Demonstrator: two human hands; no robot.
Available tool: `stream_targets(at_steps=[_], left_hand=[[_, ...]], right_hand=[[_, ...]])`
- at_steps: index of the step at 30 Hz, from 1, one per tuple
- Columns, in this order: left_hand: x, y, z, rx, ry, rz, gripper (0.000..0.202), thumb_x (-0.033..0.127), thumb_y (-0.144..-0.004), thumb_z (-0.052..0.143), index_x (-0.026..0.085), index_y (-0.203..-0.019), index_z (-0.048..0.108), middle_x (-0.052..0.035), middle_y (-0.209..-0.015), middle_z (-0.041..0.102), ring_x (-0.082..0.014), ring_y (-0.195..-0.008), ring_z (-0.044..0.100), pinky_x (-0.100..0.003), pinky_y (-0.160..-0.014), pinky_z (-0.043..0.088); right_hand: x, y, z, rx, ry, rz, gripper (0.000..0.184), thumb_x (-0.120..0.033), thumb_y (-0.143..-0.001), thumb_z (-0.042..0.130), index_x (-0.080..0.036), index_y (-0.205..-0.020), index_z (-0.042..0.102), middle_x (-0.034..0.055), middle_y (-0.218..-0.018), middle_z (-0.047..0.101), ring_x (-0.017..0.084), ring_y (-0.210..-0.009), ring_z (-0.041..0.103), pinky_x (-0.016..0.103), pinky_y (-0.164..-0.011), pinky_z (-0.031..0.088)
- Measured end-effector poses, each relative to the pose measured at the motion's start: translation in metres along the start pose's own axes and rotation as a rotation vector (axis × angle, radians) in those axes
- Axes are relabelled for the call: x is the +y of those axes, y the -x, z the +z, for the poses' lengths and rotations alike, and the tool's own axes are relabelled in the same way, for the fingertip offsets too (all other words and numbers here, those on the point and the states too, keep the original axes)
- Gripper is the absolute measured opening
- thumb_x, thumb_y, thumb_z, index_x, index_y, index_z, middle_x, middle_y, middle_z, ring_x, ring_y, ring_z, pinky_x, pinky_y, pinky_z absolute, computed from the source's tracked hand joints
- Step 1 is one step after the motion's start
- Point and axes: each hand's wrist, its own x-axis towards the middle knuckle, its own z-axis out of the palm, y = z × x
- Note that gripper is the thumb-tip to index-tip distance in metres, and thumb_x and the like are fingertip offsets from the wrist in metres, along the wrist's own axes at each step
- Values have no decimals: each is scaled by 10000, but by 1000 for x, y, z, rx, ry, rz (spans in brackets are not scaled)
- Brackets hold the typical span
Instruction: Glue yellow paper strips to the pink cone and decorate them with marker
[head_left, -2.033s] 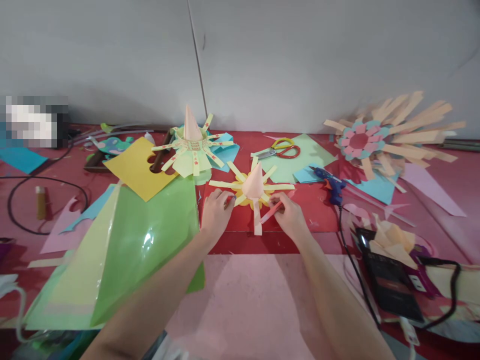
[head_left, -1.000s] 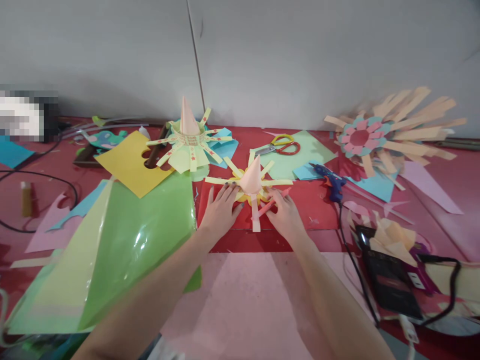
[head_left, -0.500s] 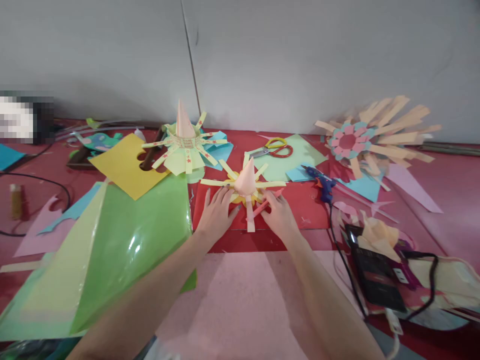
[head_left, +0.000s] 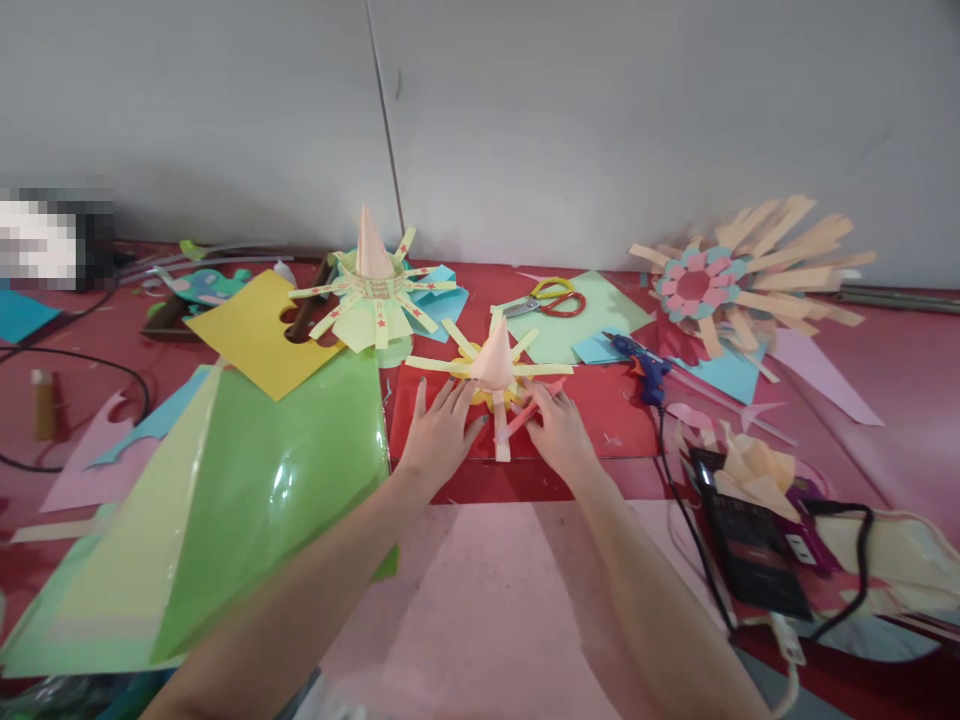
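Observation:
A paper craft with a pale peach cone [head_left: 493, 358], a yellow scalloped base and pale yellow strips fanning outward sits on a red sheet [head_left: 615, 415]. My left hand [head_left: 439, 430] lies palm down at its left, fingers spread, the fingertips at the base and a strip. At the right side of the base, my right hand [head_left: 561, 425] is closed around a coral-pink pen [head_left: 517, 420], which slants across the strip pointing toward me. Behind to the left stands a similar craft [head_left: 373, 285] with a taller cone and strips marked with red stars and letters.
Scissors [head_left: 551, 298] lie on a pale green sheet [head_left: 600, 325]. A blue glue gun [head_left: 645, 368] trails a cord on the right, near a phone [head_left: 750, 540]. A strip flower [head_left: 697, 285] lies behind it. Yellow card [head_left: 259, 335] and green sheets [head_left: 285, 480] cover the left side.
The whole view has shifted very slightly. My left hand has moved a little closer to the cone craft; my right hand still has the pen in nearly the same place.

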Motion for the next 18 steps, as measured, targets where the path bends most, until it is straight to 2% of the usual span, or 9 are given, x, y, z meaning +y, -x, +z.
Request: stream_targets(at_steps=[12, 18], left_hand=[[1, 0, 0, -68, -45, -40, 493, 355, -954, 325, 126, -1389, 353, -73, -1422, 416, -273, -1354, 306, -570, -1130, 67], [2, 2, 1, -35, -54, -60, 492, 387, -950, 346, 139, -1373, 371, -83, -1405, 441, -276, -1350, 315, -582, -1127, 42]], right_hand=[[0, 2, 4, 41, -36, -11, 311, -271, -867, 471, -184, -1154, 552, 127, -998, 669, 288, -945, 599, 440, -801, 473], [2, 1, 1, 173, -78, 23, 266, -292, -871, 468, -194, -1103, 553, 97, -900, 670, 261, -886, 605, 413, -784, 487]])
